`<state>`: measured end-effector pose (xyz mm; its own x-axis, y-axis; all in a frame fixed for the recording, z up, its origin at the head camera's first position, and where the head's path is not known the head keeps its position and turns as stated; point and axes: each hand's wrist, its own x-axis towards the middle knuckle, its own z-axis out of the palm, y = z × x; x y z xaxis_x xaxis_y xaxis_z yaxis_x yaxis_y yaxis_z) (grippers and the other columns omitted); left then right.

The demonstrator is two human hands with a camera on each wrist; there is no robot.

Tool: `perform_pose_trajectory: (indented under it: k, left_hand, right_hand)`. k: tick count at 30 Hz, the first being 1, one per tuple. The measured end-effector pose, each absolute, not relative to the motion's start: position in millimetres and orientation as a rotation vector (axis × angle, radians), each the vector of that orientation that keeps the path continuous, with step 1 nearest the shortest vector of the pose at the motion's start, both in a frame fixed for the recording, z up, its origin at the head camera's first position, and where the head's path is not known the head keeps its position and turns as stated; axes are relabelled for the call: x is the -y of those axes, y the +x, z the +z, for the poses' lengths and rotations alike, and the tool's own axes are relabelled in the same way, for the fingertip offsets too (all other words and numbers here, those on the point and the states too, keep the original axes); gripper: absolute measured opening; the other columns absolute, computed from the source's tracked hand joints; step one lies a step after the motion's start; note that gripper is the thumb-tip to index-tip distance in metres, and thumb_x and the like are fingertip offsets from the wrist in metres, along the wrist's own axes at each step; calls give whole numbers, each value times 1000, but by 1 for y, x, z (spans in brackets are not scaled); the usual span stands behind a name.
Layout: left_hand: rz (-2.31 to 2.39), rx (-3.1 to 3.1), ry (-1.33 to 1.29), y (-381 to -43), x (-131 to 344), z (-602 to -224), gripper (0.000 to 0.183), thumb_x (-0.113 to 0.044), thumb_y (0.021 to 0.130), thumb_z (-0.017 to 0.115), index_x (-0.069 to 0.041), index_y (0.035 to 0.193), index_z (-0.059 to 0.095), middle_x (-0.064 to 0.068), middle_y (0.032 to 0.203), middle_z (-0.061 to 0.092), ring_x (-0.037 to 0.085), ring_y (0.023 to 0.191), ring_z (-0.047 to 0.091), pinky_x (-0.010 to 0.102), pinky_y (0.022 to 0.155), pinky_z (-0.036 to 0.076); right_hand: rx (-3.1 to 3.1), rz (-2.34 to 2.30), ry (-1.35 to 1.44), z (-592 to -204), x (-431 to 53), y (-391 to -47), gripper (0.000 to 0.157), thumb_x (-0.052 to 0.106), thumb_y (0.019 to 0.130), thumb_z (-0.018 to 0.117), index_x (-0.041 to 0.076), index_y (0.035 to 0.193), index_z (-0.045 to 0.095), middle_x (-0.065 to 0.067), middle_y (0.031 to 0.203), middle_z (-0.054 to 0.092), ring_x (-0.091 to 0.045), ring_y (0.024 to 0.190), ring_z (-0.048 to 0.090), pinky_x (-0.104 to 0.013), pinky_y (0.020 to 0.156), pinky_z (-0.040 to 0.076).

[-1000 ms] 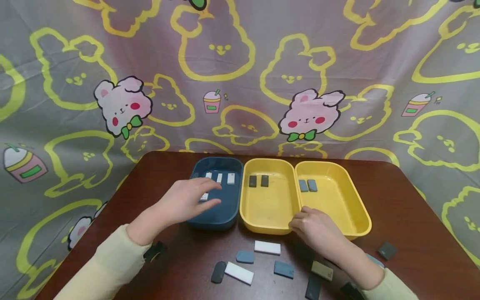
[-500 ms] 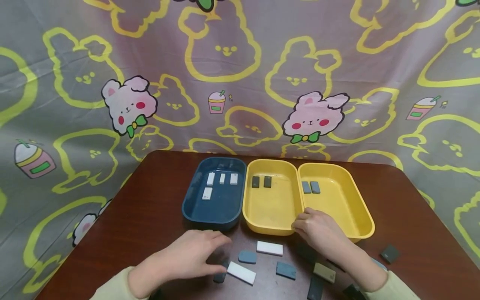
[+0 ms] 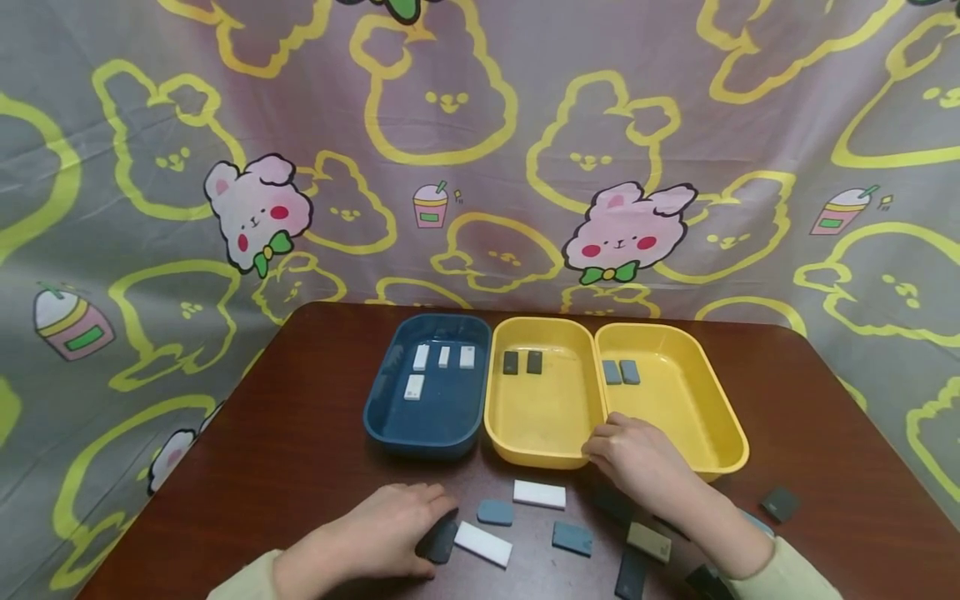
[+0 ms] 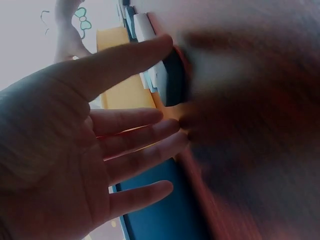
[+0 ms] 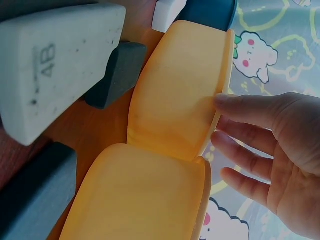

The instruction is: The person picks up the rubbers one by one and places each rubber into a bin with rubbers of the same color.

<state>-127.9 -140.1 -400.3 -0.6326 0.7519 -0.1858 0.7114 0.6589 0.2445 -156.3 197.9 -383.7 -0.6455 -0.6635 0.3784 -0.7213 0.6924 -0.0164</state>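
Observation:
In the head view my left hand (image 3: 386,529) is low over the table, its thumb and fingers on either side of a dark eraser (image 3: 444,543). The left wrist view has the thumb tip right at the dark eraser (image 4: 172,77), the other fingers spread and nearly straight. My right hand (image 3: 637,458) pinches the front rim of the middle yellow tray (image 3: 543,458); in the right wrist view its thumb lies over the outer wall and the fingers lie behind the rim. Near the left hand lie a white eraser (image 3: 483,544) and a blue-grey eraser (image 3: 495,512).
A blue tray (image 3: 423,450) holds several white erasers, the middle yellow tray two dark ones, the right yellow tray (image 3: 731,458) two blue-grey ones. More lie in front: a white eraser (image 3: 540,494), a tan eraser (image 3: 648,542), a dark eraser (image 3: 780,505). A patterned cloth (image 3: 480,167) hangs behind.
My left hand has come back from over the blue tray, down to the dark eraser on the table. My right hand has stayed at the yellow rim.

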Motion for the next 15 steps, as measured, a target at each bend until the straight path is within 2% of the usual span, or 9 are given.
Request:
perform_pose_trajectory:
  k: [9, 15]
  left_hand:
    - [172, -2652, 1269, -130, 139, -403, 43, -32, 70, 88, -19, 106, 67, -14, 87, 54, 0, 76, 52, 24, 68, 48]
    - [164, -2647, 1276, -131, 139, -403, 39, -30, 70, 88, -20, 102, 68, -14, 84, 54, 0, 74, 51, 24, 66, 47]
  right_hand:
    - [2583, 233, 1084, -383, -198, -156, 13, 5, 75, 81, 15, 79, 73, 7, 75, 63, -12, 67, 49, -26, 59, 44]
    - [2598, 243, 1073, -382, -198, -156, 13, 6, 75, 81, 16, 79, 74, 7, 75, 64, -12, 68, 49, -25, 60, 45]
